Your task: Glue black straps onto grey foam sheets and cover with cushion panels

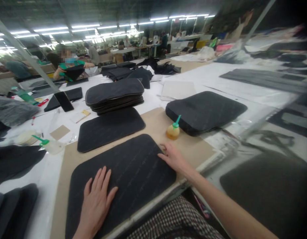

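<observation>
A dark quilted fabric panel [133, 162] with rounded corners lies on a brown cardboard sheet [190, 146] at the table's near edge. My left hand [97, 196] rests flat on the panel's near left part, fingers spread. My right hand [172, 157] lies open at the panel's right edge, fingertips touching it. A second dark panel [110, 127] lies just beyond on the same cardboard. A small amber glue bottle [173, 130] with a green nozzle stands to the right of my right hand.
A stack of dark panels [115, 94] sits behind, another thick stack [205, 111] at right. A clear bottle with green nozzle [50, 144] lies at left. Dark fabric heaps [14, 162] fill the left side. A person in green [68, 66] works across the table.
</observation>
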The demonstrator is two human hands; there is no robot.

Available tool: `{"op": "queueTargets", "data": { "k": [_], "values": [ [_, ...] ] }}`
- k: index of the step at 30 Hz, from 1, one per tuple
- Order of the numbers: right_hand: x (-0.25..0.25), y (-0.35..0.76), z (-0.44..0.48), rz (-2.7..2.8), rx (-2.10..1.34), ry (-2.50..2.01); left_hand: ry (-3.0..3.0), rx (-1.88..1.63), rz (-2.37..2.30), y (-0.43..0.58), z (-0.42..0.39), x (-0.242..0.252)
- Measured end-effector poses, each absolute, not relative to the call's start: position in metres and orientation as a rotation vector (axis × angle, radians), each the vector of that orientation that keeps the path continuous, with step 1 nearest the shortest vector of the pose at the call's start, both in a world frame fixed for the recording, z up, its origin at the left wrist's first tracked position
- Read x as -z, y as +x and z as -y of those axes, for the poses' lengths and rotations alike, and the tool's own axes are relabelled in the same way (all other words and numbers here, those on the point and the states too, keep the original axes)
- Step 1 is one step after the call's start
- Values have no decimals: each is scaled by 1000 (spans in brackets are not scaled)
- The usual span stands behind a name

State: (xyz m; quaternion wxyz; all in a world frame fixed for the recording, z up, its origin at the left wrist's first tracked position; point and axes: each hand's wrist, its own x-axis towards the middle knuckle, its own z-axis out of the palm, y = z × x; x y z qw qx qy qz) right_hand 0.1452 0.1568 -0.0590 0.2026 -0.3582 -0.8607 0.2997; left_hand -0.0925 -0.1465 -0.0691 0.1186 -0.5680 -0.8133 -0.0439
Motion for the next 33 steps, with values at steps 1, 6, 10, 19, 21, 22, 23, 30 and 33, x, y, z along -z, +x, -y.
{"op": "queueTargets", "data": {
  "k": [1,6,10,19,21,22,23,30,33],
  "values": [
    [57,147,-157,2421,-791,-1006,-1664,125,2378,-92,147,69],
    [33,153,-151,2564,-377,-1038,-1660,128,2422,-90,146,70],
    [24,139,-109,2602,-280,-740,-1681,150,2422,-89,147,71],
    [56,120,-45,2708,-396,-426,-1695,79,2391,-87,147,69],
    [57,126,-56,2699,-386,-485,-1688,83,2393,-87,147,69],
    [58,129,-62,2694,-378,-508,-1687,86,2395,-87,146,70],
    [58,131,-68,2691,-368,-529,-1686,90,2399,-87,146,70],
    [56,143,-92,2751,-293,-530,-1675,87,2422,-89,147,74],
    [54,146,-101,2799,-262,-492,-1674,77,2429,-89,146,73]
  ]
}}
